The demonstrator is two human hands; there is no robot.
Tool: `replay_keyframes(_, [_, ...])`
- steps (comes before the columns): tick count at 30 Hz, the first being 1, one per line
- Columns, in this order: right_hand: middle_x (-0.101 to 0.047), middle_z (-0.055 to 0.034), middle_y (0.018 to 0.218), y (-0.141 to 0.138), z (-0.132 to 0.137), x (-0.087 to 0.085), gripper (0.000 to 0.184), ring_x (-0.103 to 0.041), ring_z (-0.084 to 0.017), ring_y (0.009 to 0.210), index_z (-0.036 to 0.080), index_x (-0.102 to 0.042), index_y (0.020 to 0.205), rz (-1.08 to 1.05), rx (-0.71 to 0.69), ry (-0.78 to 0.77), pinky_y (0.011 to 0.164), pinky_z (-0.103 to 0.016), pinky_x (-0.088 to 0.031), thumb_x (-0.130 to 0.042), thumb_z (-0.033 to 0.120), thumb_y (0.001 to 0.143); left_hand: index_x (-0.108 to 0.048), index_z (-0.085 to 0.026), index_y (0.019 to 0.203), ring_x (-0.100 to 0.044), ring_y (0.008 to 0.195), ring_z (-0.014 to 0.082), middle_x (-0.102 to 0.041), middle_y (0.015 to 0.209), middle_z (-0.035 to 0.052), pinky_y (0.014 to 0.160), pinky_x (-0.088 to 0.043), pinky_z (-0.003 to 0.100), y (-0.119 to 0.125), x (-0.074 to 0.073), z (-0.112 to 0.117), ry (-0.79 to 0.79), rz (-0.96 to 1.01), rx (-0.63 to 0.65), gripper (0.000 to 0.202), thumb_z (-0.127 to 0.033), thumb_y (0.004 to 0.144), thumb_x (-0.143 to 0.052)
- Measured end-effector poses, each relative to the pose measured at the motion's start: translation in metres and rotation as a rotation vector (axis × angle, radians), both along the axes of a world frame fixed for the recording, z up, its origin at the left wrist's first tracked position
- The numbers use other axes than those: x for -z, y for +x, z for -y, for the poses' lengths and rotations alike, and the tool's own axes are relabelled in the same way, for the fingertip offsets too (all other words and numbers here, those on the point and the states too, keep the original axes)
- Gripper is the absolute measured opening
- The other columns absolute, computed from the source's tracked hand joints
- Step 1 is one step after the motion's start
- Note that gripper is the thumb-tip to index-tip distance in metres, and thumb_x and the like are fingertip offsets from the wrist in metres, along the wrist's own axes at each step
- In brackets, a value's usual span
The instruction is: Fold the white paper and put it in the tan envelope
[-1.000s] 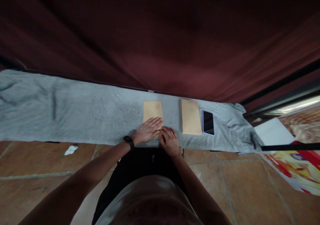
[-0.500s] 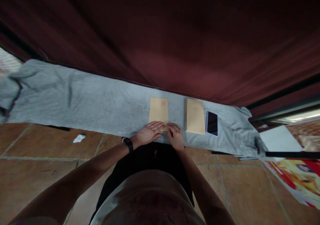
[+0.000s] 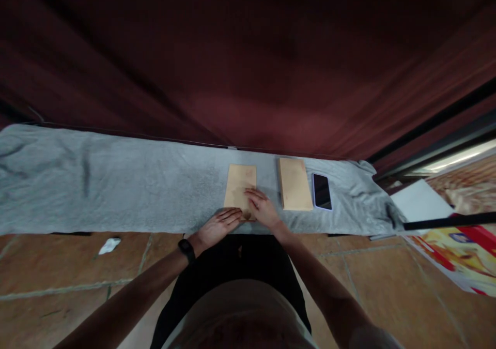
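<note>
A tan paper envelope [image 3: 237,186] lies flat on the grey cloth in front of me, with faint print at its upper right. My left hand [image 3: 220,226] rests on its lower left corner, fingers stretched out and lying flat. Across the envelope's right side lies my right hand [image 3: 262,208], its fingers extended onto the paper and touching it. The near edge of the envelope is partly covered by both hands. To the right sits a stack of similar tan envelopes [image 3: 296,184], apart from my hands.
A smartphone [image 3: 322,192] lies right of the stack on the grey cloth [image 3: 155,183]. A dark red surface [image 3: 248,95] rises behind. On the tiled floor are a crumpled white scrap [image 3: 109,245] and a colourful printed box or bag [image 3: 461,256]; a white sheet [image 3: 421,201] is at the right.
My right hand has moved up from the envelope's lower right corner onto its face. My left hand has shifted slightly left and down to the lower corner. The camera view has tilted.
</note>
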State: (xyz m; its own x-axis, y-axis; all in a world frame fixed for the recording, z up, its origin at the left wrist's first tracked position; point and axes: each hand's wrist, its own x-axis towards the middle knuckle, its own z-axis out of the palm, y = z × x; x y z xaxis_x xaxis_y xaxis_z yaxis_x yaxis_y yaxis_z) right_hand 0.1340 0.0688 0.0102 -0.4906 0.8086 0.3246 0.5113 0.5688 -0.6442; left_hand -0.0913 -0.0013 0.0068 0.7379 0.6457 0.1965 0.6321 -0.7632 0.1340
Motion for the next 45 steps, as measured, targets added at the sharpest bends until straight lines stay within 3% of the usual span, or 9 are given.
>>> replay_keyframes(4, [-0.054, -0.0086, 0.153, -0.015, 0.000, -0.001, 0.040, -0.046, -0.020, 0.144, 0.019, -0.056, 0.143, 0.240, -0.174, 0.113, 0.124, -0.042, -0.036, -0.044, 0.027, 0.105, -0.060, -0.017, 0.134, -0.057, 0.134, 0.0206, -0.066, 0.137, 0.0097, 0.114, -0.045, 0.037, -0.005, 0.005, 0.002, 0.010, 0.052, 0.015, 0.042, -0.005, 0.096, -0.047])
replay_keyframes(7, [-0.044, -0.0096, 0.160, -0.023, -0.008, 0.005, 0.043, -0.041, -0.023, 0.148, 0.019, -0.052, 0.147, 0.385, -0.207, 0.175, 0.125, -0.046, -0.032, -0.044, 0.032, 0.107, -0.059, -0.019, 0.136, -0.058, 0.133, 0.0205, -0.066, 0.137, 0.0094, 0.115, -0.045, 0.040, -0.006, 0.010, 0.002, -0.001, 0.115, -0.001, 0.045, -0.005, 0.095, -0.047])
replay_keyframes(17, [-0.035, -0.0021, 0.165, -0.027, -0.072, 0.015, 0.049, -0.029, -0.020, 0.155, 0.026, -0.042, 0.155, 0.504, -0.047, 0.155, 0.130, -0.047, -0.017, -0.043, 0.036, 0.107, -0.061, -0.020, 0.131, -0.061, 0.128, 0.0193, -0.070, 0.129, 0.0079, 0.109, -0.052, 0.038, -0.003, 0.004, -0.003, 0.014, 0.319, -0.014, 0.032, -0.017, 0.102, -0.048])
replay_keyframes(22, [-0.035, -0.0023, 0.165, -0.033, -0.085, 0.012, 0.052, -0.029, -0.018, 0.154, 0.026, -0.035, 0.158, 0.495, 0.014, 0.118, 0.131, -0.046, -0.014, -0.042, 0.030, 0.106, -0.063, -0.019, 0.128, -0.063, 0.126, 0.0202, -0.071, 0.127, 0.0086, 0.108, -0.053, 0.038, 0.001, 0.004, -0.002, 0.031, 0.340, -0.041, 0.029, -0.021, 0.103, -0.050])
replay_keyframes(26, [-0.039, -0.0009, 0.163, -0.034, -0.069, 0.015, 0.052, -0.032, -0.018, 0.153, 0.027, -0.038, 0.156, 0.422, -0.048, 0.132, 0.131, -0.044, -0.016, -0.046, 0.026, 0.105, -0.065, -0.019, 0.126, -0.063, 0.125, 0.0203, -0.071, 0.127, 0.0089, 0.109, -0.052, 0.039, 0.001, 0.004, -0.001, 0.005, 0.316, -0.059, 0.028, -0.023, 0.103, -0.049])
replay_keyframes(33, [-0.043, -0.0042, 0.161, -0.016, -0.013, 0.012, 0.043, -0.037, -0.020, 0.151, 0.025, -0.048, 0.149, 0.410, -0.269, 0.168, 0.129, -0.047, -0.024, -0.047, 0.029, 0.106, -0.067, -0.021, 0.121, -0.065, 0.122, 0.0211, -0.071, 0.125, 0.0087, 0.110, -0.051, 0.041, 0.002, -0.003, 0.000, -0.057, 0.282, -0.084, 0.027, -0.027, 0.104, -0.047])
replay_keyframes(39, [-0.049, -0.0086, 0.157, 0.005, 0.020, 0.007, 0.047, -0.041, -0.020, 0.148, 0.021, -0.048, 0.150, 0.350, -0.286, 0.110, 0.126, -0.044, -0.030, -0.051, 0.036, 0.106, -0.069, -0.021, 0.111, -0.066, 0.119, 0.0199, -0.073, 0.122, 0.0071, 0.106, -0.053, 0.037, -0.001, -0.012, -0.002, -0.157, 0.405, -0.048, 0.024, -0.030, 0.104, -0.049])
replay_keyframes(43, [-0.055, -0.0082, 0.152, 0.016, 0.028, 0.002, 0.041, -0.048, -0.019, 0.144, 0.023, -0.057, 0.143, 0.279, -0.295, 0.088, 0.124, -0.042, -0.035, -0.053, 0.036, 0.104, -0.070, -0.022, 0.111, -0.070, 0.108, 0.0176, -0.075, 0.113, 0.0057, 0.097, -0.057, 0.033, -0.006, -0.015, -0.022, -0.218, 0.432, -0.092, 0.031, -0.033, 0.107, -0.041])
replay_keyframes(45, [-0.055, -0.0088, 0.151, 0.018, 0.030, -0.001, 0.041, -0.049, -0.020, 0.143, 0.022, -0.060, 0.140, 0.262, -0.285, 0.097, 0.123, -0.043, -0.035, -0.057, 0.038, 0.102, -0.068, -0.020, 0.121, -0.066, 0.119, 0.0193, -0.072, 0.125, 0.0082, 0.104, -0.054, 0.036, -0.006, -0.013, -0.044, -0.176, 0.410, -0.169, 0.037, -0.036, 0.107, -0.037])
